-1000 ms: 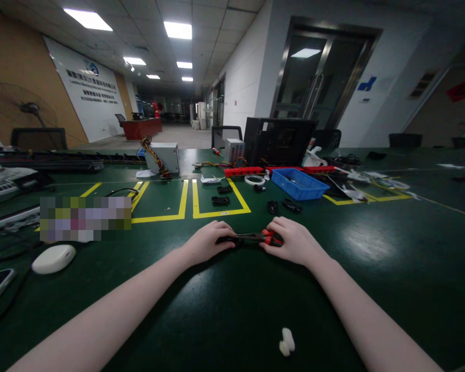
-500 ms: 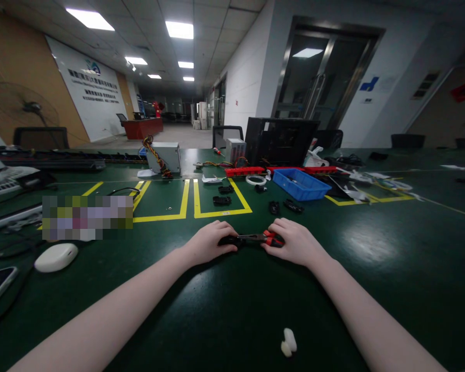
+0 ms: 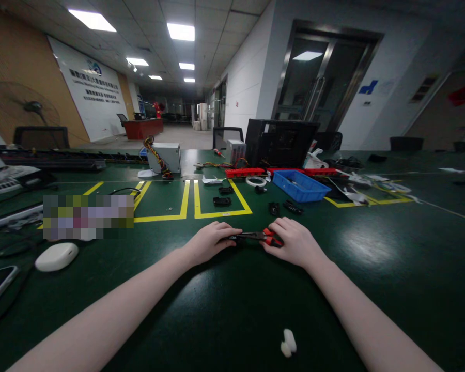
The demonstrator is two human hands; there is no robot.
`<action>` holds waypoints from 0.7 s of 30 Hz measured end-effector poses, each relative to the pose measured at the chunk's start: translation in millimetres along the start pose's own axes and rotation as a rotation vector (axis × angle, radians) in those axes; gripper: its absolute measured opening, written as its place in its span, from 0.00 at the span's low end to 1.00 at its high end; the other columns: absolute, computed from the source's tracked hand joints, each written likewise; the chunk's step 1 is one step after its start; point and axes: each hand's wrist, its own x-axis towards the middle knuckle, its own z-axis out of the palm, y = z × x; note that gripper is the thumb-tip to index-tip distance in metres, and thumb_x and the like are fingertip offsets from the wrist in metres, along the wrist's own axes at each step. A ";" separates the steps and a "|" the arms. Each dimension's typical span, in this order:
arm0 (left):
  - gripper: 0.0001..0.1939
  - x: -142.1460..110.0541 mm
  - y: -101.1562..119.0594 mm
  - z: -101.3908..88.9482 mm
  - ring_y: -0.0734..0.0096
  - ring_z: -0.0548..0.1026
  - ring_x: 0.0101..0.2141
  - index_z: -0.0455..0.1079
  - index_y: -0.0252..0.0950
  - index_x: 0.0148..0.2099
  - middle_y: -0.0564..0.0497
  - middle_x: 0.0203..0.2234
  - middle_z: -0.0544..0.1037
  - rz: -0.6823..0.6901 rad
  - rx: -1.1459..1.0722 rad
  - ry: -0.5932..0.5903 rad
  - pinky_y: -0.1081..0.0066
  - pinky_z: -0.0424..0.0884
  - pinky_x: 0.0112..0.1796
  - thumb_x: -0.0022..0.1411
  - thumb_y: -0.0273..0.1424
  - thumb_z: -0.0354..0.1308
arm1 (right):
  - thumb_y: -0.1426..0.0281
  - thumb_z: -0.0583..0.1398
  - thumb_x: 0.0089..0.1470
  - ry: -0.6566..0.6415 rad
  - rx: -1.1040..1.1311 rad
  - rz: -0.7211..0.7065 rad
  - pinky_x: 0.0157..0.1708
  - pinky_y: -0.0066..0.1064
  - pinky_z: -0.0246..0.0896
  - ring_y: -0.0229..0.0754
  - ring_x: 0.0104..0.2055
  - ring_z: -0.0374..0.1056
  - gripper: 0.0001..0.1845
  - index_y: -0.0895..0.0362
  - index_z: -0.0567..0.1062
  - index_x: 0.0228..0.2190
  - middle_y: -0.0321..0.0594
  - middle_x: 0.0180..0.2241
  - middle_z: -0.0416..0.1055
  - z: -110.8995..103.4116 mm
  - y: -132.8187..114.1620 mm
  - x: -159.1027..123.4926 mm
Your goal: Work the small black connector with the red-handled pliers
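Note:
My right hand (image 3: 294, 240) is closed around the red and black handles of a pair of long-nose pliers (image 3: 252, 235). The pliers' narrow jaws point left and reach the fingertips of my left hand (image 3: 209, 242). Between the thumb and fingers of that hand is a small black piece (image 3: 235, 238), mostly hidden by the fingers. I cannot tell whether the jaws grip it. Both hands are low over the green table (image 3: 225, 310). Beyond them lie similar-looking black pieces, among them one bundle (image 3: 274, 208) and another (image 3: 222, 201) inside a yellow tape outline.
A blue tray (image 3: 302, 192) stands past my right hand, with red strips (image 3: 245, 172) and a black computer case (image 3: 281, 142) behind it. Farther left is a grey metal box (image 3: 166, 157) with wires. White earbuds (image 3: 289, 342) lie near me; a white rounded case (image 3: 57, 257) is at left.
My left fingers have shifted slightly: they now stretch straighter over the black piece and the pliers' tip. The right hand and pliers stay nearly in place.

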 end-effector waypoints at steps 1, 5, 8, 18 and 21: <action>0.18 -0.1 -0.7 0.3 0.63 0.71 0.47 0.64 0.41 0.59 0.47 0.48 0.73 0.001 -0.002 0.004 0.62 0.69 0.48 0.68 0.31 0.52 | 0.59 0.59 0.51 0.007 -0.008 -0.002 0.34 0.34 0.58 0.43 0.33 0.64 0.14 0.58 0.72 0.31 0.44 0.31 0.69 0.4 -0.1 0.0; 0.18 -0.4 -2.6 1.5 0.63 0.70 0.46 0.64 0.40 0.59 0.46 0.47 0.72 0.012 -0.012 0.013 0.61 0.70 0.48 0.67 0.31 0.53 | 0.58 0.59 0.51 -0.001 -0.001 -0.004 0.34 0.34 0.58 0.43 0.34 0.65 0.14 0.57 0.72 0.31 0.44 0.31 0.69 0.3 -0.6 -0.1; 0.19 -0.5 -3.3 3.0 0.63 0.69 0.47 0.64 0.40 0.59 0.46 0.47 0.71 0.035 -0.006 0.035 0.60 0.70 0.49 0.66 0.29 0.54 | 0.58 0.59 0.52 -0.043 0.028 0.015 0.34 0.33 0.58 0.43 0.34 0.65 0.14 0.57 0.72 0.31 0.43 0.32 0.69 -0.8 -1.0 -0.3; 0.20 -2.4 3.8 1.3 0.62 0.70 0.47 0.63 0.40 0.59 0.46 0.47 0.69 0.031 0.036 0.046 0.60 0.70 0.49 0.66 0.29 0.54 | 0.57 0.59 0.52 -0.115 0.116 0.097 0.31 0.32 0.57 0.41 0.32 0.65 0.13 0.55 0.69 0.30 0.39 0.30 0.69 -0.1 -2.9 -1.3; 0.21 -3.3 5.6 0.3 0.64 0.71 0.45 0.62 0.40 0.59 0.46 0.48 0.68 0.014 -0.024 0.021 0.62 0.71 0.48 0.65 0.31 0.56 | 0.57 0.59 0.51 -0.126 0.120 0.113 0.31 0.31 0.56 0.40 0.31 0.65 0.14 0.55 0.69 0.30 0.38 0.31 0.69 0.1 -3.8 -1.5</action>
